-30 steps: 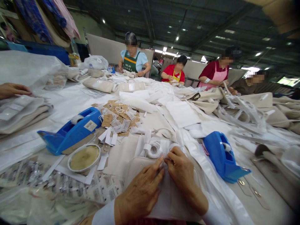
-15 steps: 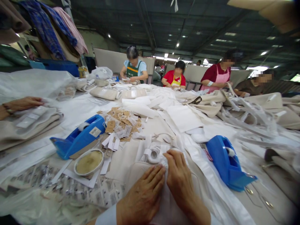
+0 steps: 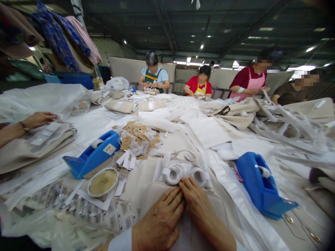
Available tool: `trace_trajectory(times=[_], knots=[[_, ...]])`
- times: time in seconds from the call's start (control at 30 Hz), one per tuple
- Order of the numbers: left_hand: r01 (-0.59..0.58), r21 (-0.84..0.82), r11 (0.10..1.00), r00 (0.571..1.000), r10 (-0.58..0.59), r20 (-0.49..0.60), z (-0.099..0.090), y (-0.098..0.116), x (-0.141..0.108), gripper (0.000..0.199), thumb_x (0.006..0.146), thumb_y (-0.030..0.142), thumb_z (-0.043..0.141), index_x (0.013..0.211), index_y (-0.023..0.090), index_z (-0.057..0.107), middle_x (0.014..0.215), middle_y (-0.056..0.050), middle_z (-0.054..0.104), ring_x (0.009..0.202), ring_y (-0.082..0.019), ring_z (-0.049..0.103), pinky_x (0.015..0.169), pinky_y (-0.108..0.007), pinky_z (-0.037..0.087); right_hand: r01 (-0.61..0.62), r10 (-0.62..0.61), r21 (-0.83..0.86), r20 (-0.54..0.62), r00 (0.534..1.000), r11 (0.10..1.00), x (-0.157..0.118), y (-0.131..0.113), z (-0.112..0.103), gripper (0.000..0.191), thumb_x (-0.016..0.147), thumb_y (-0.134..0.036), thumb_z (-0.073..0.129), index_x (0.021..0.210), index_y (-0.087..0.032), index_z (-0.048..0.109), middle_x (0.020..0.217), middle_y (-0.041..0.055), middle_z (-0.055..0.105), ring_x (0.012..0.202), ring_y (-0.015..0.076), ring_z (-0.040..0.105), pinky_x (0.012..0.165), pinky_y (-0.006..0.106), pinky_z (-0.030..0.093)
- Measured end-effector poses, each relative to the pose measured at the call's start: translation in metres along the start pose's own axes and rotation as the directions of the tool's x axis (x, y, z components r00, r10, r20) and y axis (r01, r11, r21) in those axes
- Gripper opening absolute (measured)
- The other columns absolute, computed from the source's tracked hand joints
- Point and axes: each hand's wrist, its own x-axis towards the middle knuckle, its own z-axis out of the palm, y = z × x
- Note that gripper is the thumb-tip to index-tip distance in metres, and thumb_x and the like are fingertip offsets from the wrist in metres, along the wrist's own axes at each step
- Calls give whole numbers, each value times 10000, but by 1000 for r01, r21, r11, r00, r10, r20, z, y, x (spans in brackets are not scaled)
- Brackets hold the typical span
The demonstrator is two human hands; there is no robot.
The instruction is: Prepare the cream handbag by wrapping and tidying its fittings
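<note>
Two blue tape dispensers are flanking the work: the left tape dispenser [image 3: 91, 157] is lying on the counter [image 3: 89, 122] with its long axis running from near left to far right, and a round tin [image 3: 102, 182] of yellowish paste is sitting just near of it. Beyond it, a heap of brown hang tags [image 3: 138, 134] is spreading across the middle of the counter.

At the near centre, the left hand [image 3: 159, 223] is resting palm down on a cream bag [image 3: 151, 191], its fingers [image 3: 172, 198] lying close together and pointing far and right. Just beyond the fingertips, touching them, a white wrapped bundle [image 3: 183, 170] is lying with its long axis running left to right, two coiled rolls side by side. The right hand [image 3: 196, 205] is lying beside the left, its fingers [image 3: 187, 184] pressed together and pinching the near edge of the bundle's wrapping. Whether the left fingers are gripping anything I cannot tell.

To the right, the right tape dispenser [image 3: 259, 184] is pointing near and right.
</note>
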Motion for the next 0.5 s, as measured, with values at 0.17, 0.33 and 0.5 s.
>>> trace_trajectory(times=[0.17, 0.33, 0.5], knots=[[19, 61, 998, 999, -21, 30, -2, 3, 1, 794, 771, 139, 495, 1514, 126, 216, 1602, -120, 150, 1485, -266, 83, 1219, -449, 219, -29, 26, -94, -34, 999, 995, 7, 8, -19, 452, 807, 4, 451, 1221, -100, 600, 1301, 140, 606, 1320, 316, 418, 1056, 511, 377], [3, 137, 991, 1000, -7, 30, 1, 4, 1, 818, 725, 108, 494, 1503, 116, 241, 1588, -136, 204, 1480, -279, 118, 1190, -475, 280, -199, 202, 38, -153, 967, 979, 11, 57, -69, 396, 888, -74, 428, 1200, -216, 625, 1383, 73, 548, 1331, 261, 414, 1077, 490, 336], [-47, 295, 954, 991, 82, -108, 12, -4, 3, 794, 708, 58, 466, 1481, 70, 281, 1560, -150, 286, 1472, -288, 157, 1154, -448, 345, -612, 637, 190, -330, 697, 768, -28, 161, -130, 288, 872, -267, 478, 1061, -236, 692, 1216, 72, 636, 1123, 251, 583, 992, 440, 442]])
